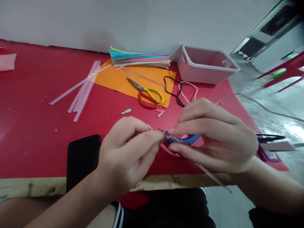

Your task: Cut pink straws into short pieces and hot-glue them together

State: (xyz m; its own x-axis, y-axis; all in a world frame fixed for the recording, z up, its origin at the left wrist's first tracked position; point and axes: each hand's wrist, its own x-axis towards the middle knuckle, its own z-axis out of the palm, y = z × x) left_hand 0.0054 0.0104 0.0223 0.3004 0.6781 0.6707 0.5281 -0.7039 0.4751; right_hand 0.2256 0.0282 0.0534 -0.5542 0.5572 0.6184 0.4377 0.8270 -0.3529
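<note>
My left hand (133, 148) is closed in a pinch over the table's front part, its fingertips meeting those of my right hand. What it pinches is too small and hidden to name. My right hand (213, 136) is also closed, thumb and fingers together around something I cannot make out. A blue-handled tool with a pointed metal tip (193, 139) shows behind the fingertips, partly covered. From under my right hand a thin clear stick (215, 178) slants past the table edge. Short pink straw pieces (161, 113) lie just beyond the hands.
Scissors (144, 91) rest on orange paper (109, 79), near colourful pipe cleaners (140, 60) and a pink basket (201, 69). Pink straws (85, 85) lie left. A black phone (82, 155) overhangs the front edge. Black cord (174, 93) and white cord (192, 85) lie right.
</note>
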